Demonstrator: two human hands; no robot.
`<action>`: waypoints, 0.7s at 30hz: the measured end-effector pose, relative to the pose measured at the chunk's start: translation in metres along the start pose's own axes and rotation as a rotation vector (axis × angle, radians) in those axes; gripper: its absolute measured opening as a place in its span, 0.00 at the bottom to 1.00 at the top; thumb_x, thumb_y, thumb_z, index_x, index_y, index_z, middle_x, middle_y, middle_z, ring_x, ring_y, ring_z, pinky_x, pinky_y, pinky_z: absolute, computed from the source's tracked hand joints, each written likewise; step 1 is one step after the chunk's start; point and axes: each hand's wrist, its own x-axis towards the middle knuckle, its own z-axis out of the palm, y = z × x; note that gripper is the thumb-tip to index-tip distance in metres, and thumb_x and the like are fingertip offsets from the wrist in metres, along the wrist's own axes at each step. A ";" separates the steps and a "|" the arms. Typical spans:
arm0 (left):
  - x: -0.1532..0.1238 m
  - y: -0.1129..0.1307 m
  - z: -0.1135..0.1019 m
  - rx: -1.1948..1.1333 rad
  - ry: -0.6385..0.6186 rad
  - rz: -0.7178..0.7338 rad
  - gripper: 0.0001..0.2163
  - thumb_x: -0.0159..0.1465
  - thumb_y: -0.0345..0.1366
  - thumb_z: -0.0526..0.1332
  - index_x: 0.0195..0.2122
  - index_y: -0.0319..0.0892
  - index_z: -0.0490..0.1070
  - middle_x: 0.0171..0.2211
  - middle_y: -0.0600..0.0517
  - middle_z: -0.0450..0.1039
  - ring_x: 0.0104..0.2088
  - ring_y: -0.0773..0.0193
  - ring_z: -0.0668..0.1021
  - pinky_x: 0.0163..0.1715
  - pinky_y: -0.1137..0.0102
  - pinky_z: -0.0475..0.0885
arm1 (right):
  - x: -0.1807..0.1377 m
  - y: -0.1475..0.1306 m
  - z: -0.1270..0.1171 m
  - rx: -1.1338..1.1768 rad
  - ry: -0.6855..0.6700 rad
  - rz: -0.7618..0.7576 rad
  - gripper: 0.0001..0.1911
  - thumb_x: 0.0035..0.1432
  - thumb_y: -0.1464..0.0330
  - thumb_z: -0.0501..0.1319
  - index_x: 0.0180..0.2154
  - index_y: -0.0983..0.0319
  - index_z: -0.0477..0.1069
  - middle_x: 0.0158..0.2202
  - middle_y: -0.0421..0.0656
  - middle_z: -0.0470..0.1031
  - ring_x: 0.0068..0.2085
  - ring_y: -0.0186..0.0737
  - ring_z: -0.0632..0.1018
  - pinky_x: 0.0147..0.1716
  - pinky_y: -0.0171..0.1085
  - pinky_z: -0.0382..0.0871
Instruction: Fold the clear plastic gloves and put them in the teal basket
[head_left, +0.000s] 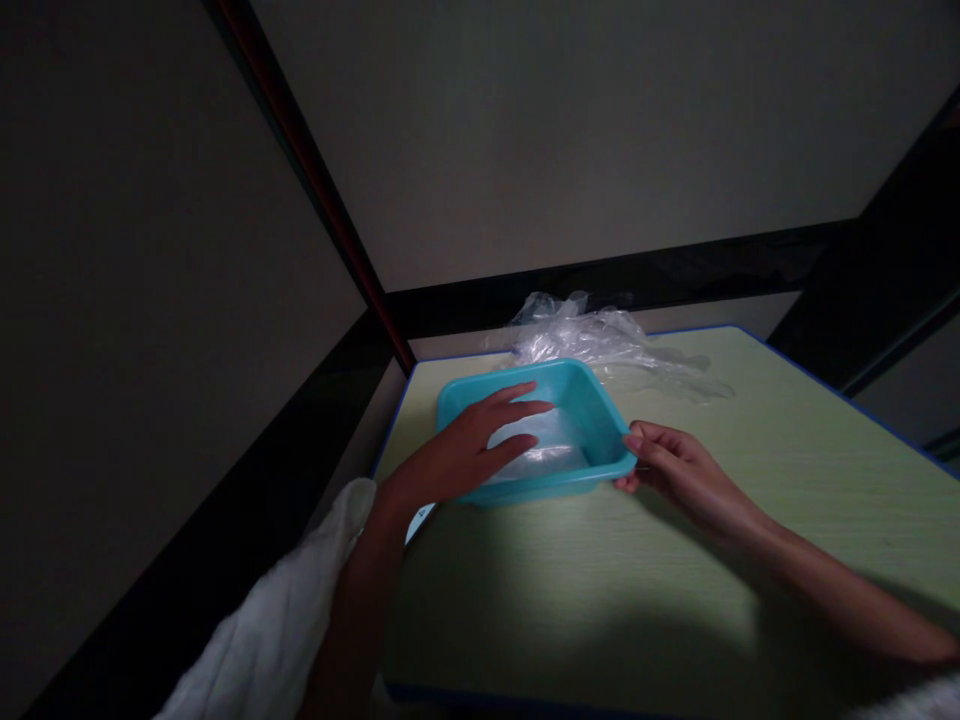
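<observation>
In the lower left of the frame, my white sleeve (277,610) reaches over the pale green worktop (525,600). Near the centre is a turquoise basin (551,483) — my right hand (679,470) pinches its near right corner; my left hand (472,440) extends over it, fingers spread, grasping nothing. Farther up, crumpled clear plastic (589,338) lies behind, before a grey wall (600,140).

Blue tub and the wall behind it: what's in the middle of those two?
Crumpled clear plastic lies on the table between the blue tub and the wall; the head view shows it.
</observation>
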 end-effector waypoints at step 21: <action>-0.076 0.033 0.050 -0.678 0.486 0.055 0.10 0.65 0.34 0.57 0.46 0.52 0.73 0.50 0.54 0.71 0.52 0.61 0.72 0.50 0.68 0.67 | -0.002 -0.001 0.005 0.079 0.031 0.052 0.24 0.32 0.51 0.71 0.17 0.63 0.66 0.17 0.38 0.72 0.21 0.29 0.74 0.23 0.26 0.69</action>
